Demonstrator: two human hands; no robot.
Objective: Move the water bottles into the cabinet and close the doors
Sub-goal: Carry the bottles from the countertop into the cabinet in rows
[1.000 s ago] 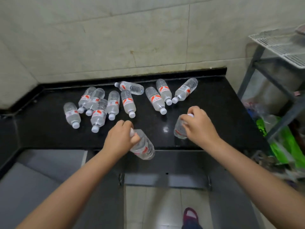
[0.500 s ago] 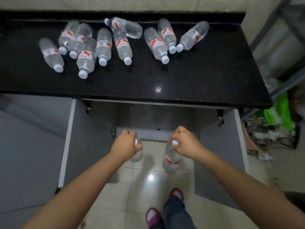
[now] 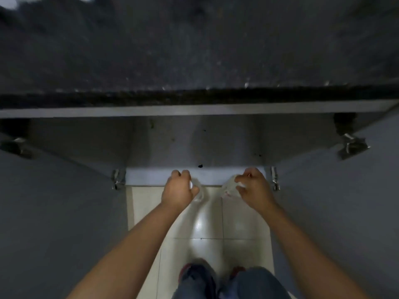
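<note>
My left hand [image 3: 179,190] grips a clear water bottle [image 3: 199,194] by its white-capped neck, and the bottle hangs just at the front lip of the cabinet floor [image 3: 146,176]. A second clear bottle [image 3: 228,188] with a red label is held the same way by my right hand [image 3: 252,187], at the same lip. Both cabinet doors stand swung wide: the left door [image 3: 60,212] and the right door [image 3: 336,212]. The grey cabinet interior [image 3: 194,143] opens under the black counter [image 3: 194,50]. The bottles on the counter are out of view but for white blurs at the top left.
Metal hinges [image 3: 117,179] [image 3: 274,178] sit at the lower corners of the cabinet opening, and another hinge [image 3: 352,145] at the upper right. Below lies a pale tiled floor [image 3: 194,223], with my knees [image 3: 226,281] at the bottom edge.
My view has dropped close to the cabinet, so the counter fills the top. Both hands carried their bottles down and forward to the cabinet's front lip.
</note>
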